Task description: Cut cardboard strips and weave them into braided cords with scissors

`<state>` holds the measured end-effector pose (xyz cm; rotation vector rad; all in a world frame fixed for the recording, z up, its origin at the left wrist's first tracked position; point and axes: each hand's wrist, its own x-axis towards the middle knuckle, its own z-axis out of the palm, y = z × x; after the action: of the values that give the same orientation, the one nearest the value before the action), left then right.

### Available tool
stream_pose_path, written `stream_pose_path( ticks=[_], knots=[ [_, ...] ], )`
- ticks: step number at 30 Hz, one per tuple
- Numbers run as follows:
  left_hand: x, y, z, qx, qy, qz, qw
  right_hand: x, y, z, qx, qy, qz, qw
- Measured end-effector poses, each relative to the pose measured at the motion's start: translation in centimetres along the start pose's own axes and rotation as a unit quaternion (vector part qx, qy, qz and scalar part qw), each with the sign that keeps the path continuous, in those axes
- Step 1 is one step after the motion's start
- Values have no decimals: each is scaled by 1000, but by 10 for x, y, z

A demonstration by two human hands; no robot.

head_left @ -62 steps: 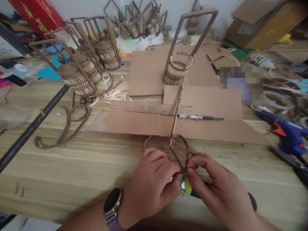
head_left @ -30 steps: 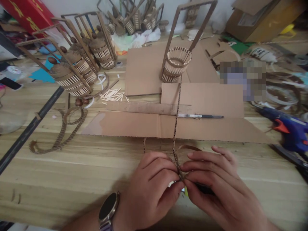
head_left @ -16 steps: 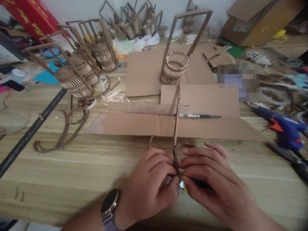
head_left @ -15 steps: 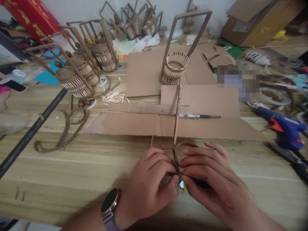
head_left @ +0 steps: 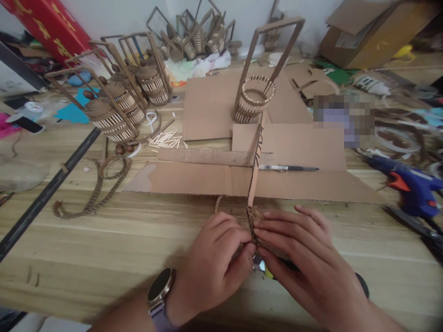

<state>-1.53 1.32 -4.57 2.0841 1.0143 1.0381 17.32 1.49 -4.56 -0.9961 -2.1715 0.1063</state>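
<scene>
- Cardboard strip (head_left: 254,182): near end between both hands, far end by the lidless basket (head_left: 255,103).
- Left hand (head_left: 219,263): grip closed, pinching strip.
- Right hand (head_left: 308,265): grip closed on strip, fingers straight, above yellow-black tool (head_left: 268,272).
- Glue gun (head_left: 411,182): tabletop (head_left: 104,258), right side.

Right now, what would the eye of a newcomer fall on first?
Probably the open basket with a tall handle, standing on flat cardboard above the picture's centre. At the lower centre, the left hand and right hand both touch a brown cardboard strip. The blue glue gun also stands out, at the right edge.
</scene>
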Motion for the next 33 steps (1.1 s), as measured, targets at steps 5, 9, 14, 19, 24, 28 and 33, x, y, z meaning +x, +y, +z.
stream_pose_path(
  ticks=[5, 9, 14, 19, 24, 28, 33],
  knots=[
    [1, 0, 1, -5, -4, 1, 1000, 1, -1, 0, 25, 6, 17, 1000],
    [0, 0, 1, -9, -6, 2, 1000, 2, 0, 0, 33, 9, 18, 999],
    [0, 0, -1, -17, 22, -46, 999, 5, 1, -5, 21, -7, 8, 1000],
    [1, -5, -4, -93, 59, -185, 977, 11, 11, -30, -46, 12, 35, 998],
    [-1, -13, -6, -184, 42, -289, 938, 12, 48, -64, -133, -4, 73, 988],
    [-1, -18, -6, -215, 68, -286, 931, 7, 93, -87, -208, -8, 171, 963],
    [-3, -21, -6, -226, 95, -305, 920, -21, 131, -129, -276, -76, 274, 918]
  ],
)
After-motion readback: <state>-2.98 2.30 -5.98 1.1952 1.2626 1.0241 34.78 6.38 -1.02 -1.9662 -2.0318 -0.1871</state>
